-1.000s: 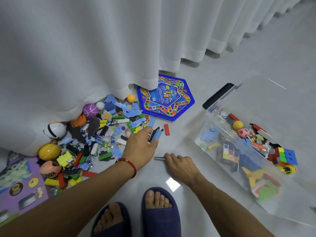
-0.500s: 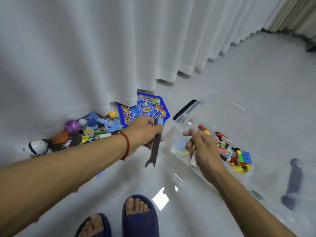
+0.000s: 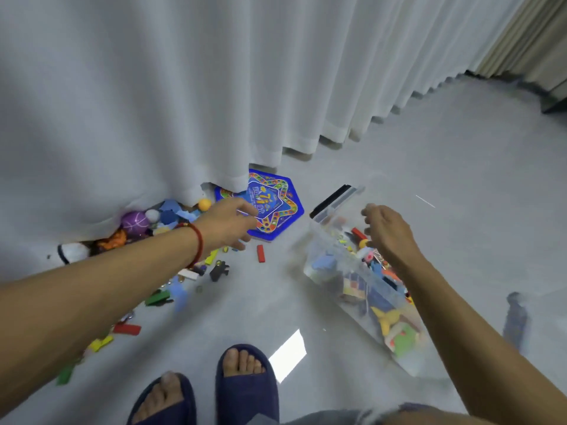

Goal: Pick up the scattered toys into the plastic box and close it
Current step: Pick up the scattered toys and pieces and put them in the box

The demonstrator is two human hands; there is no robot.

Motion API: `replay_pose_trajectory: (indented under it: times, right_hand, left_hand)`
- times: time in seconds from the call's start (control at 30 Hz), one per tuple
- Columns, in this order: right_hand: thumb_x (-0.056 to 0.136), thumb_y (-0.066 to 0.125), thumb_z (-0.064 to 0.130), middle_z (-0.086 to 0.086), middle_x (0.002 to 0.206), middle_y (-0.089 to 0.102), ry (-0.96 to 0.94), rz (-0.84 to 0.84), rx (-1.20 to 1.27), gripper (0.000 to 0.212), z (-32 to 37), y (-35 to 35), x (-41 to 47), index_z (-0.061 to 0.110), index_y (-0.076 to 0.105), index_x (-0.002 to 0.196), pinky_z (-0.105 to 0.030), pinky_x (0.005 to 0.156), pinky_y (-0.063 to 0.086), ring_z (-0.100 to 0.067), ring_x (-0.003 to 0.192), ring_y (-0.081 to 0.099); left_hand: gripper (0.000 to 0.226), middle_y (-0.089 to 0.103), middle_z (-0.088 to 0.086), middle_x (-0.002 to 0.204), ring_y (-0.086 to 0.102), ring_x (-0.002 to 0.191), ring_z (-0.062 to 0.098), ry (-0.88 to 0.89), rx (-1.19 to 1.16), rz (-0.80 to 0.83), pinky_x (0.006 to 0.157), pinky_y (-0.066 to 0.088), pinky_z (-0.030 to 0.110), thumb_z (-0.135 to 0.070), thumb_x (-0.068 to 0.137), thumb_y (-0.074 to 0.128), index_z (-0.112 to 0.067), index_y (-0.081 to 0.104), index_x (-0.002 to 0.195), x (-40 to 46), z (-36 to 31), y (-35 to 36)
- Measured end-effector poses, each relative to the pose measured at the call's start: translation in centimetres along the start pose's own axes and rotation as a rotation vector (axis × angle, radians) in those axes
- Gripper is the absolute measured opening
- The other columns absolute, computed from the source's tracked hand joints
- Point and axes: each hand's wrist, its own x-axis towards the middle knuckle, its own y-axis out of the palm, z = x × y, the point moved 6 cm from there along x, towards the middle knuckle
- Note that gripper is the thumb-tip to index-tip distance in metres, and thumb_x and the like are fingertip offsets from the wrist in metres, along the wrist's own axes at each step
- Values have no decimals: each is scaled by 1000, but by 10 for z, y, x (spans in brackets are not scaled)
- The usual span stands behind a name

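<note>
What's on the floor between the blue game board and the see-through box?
In the head view, mostly bare grey floor. The one toy near that stretch is a small red block, lying just below the blue game board, left of the plastic box.

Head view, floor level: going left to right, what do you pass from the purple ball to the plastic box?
Purple ball → orange ball → left hand → blue game board → right hand, held over the plastic box.
</note>
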Motion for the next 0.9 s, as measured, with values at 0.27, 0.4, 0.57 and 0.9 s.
replay_pose_trajectory:
  times: [0.27, 0.4, 0.57, 0.9]
  right_hand:
    - [93, 49, 29, 3, 95, 69, -575, 267, -466, 18, 70, 201, -19, 23, 65, 100, -37, 72, 53, -22, 86, 61]
    - [97, 53, 27, -11, 138, 49, -401, 442, -772, 42, 23, 289, 13, 16, 47, 137, -45, 91, 53, -31, 120, 54]
    - [88, 66, 5, -18, 138, 39, -487, 370, -898, 52, -18, 328, 34, 7, 41, 134, -43, 90, 54, -34, 123, 46]
    - [94, 58, 6, -12, 100, 50, -656, 279, -591, 9, -18, 349, 3, 9, 54, 102, -35, 72, 44, -23, 87, 41]
  left_hand:
    - [15, 66, 3, 82, 64, 74, 25, -135, 241, -269, 72, 54, 35, -11, 82, 59, -23, 64, 90, -4, 152, -97]
    - [27, 62, -2, 101, 59, 91, 18, -145, 402, -289, 78, 46, 27, -6, 81, 61, -20, 63, 104, -8, 212, -90]
    - [32, 58, 4, 102, 54, 97, 23, 68, 503, -404, 86, 47, 37, 4, 72, 65, -14, 62, 99, -11, 258, -72]
    - [53, 53, 13, 118, 47, 110, 31, 142, 789, -312, 92, 48, 42, -26, 73, 80, -10, 61, 119, 12, 273, -48]
